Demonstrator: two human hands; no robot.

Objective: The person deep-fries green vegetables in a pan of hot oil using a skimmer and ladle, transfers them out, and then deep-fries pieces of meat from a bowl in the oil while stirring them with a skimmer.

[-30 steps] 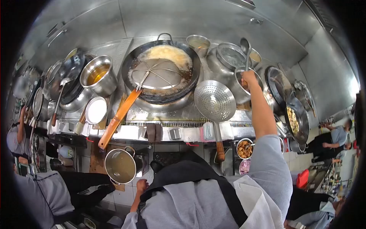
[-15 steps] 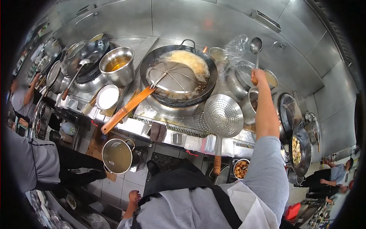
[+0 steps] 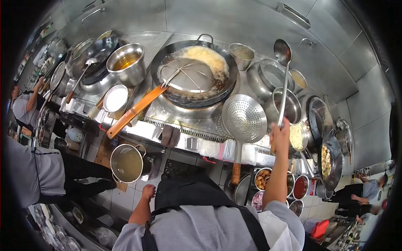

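Note:
My right hand [image 3: 279, 136] grips the handle of a long metal ladle [image 3: 286, 83]. The ladle's bowl points away from me, above the pots at the back right. Below and beside that hand are a steel pot [image 3: 298, 106] and a large perforated skimmer [image 3: 244, 119] with a wooden handle. Low beside my apron hangs my left hand [image 3: 148, 192], its fingers curled and nothing visible in them. A wok [image 3: 161, 62] of foaming oil stands in the middle. Across it lies a round mesh strainer [image 3: 190, 77] with a long wooden handle.
On the left are a pot of yellow oil [image 3: 126, 62], a white-filled bowl [image 3: 115, 98] and another wok [image 3: 100, 56]. A pot of cloudy liquid [image 3: 127, 164] stands lower. At right are a wok with food [image 3: 331, 165] and several ingredient tubs [image 3: 300, 187]. Other people [image 3: 39, 175] stand nearby.
My right hand has come back towards me with the ladle still in it. A clear, glistening patch near the ladle is gone. The tubs at lower right have come into view.

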